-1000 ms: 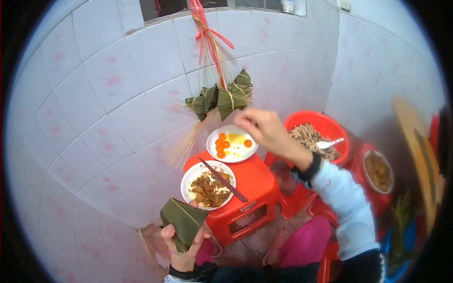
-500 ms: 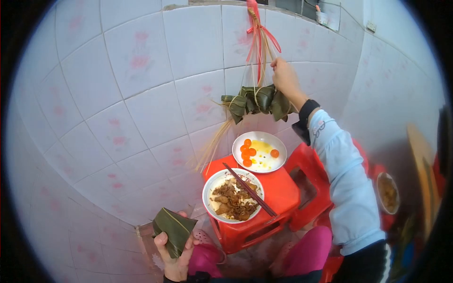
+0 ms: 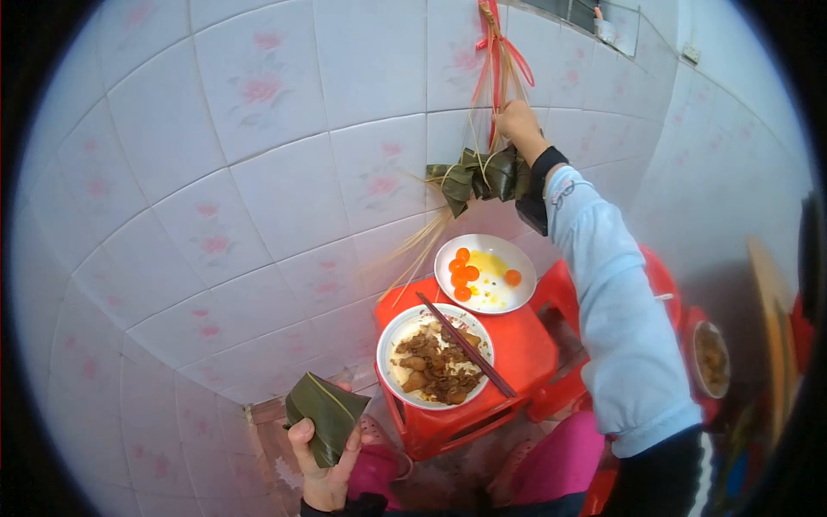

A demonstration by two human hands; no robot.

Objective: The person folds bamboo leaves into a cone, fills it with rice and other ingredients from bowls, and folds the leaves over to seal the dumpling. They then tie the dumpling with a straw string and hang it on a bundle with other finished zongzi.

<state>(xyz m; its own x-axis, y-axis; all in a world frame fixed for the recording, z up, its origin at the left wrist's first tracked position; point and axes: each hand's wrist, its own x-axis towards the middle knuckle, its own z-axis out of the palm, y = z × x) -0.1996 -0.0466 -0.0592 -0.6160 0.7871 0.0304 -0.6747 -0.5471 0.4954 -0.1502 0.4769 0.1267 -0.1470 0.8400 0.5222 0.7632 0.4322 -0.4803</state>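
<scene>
My left hand (image 3: 323, 482) at the lower left is closed around a leaf-wrapped zongzi (image 3: 326, 415), its green pointed top facing up; no string shows around it. Higher up on the right, my right hand (image 3: 519, 127) has its fingers closed on the straw strings (image 3: 504, 86) that hang by the wall with a red ribbon (image 3: 520, 62). Just below that hand hang several tied zongzi (image 3: 495, 175), partly covered by my wrist. Loose straw ends (image 3: 422, 246) trail down to the left from the bunch.
A red stool (image 3: 525, 349) bears a bowl of brown meat pieces (image 3: 441, 369) with chopsticks (image 3: 465, 345) across it, and a white plate (image 3: 508, 297) of orange egg yolks (image 3: 465, 274). Another bowl (image 3: 711, 358) stands at right beside a wooden board (image 3: 769, 319). Tiled wall (image 3: 258, 198) lies ahead.
My right hand has moved slightly down and left relative to the hanging bunch, still on the strings. The view has shifted a little. My left hand keeps hold of its zongzi.
</scene>
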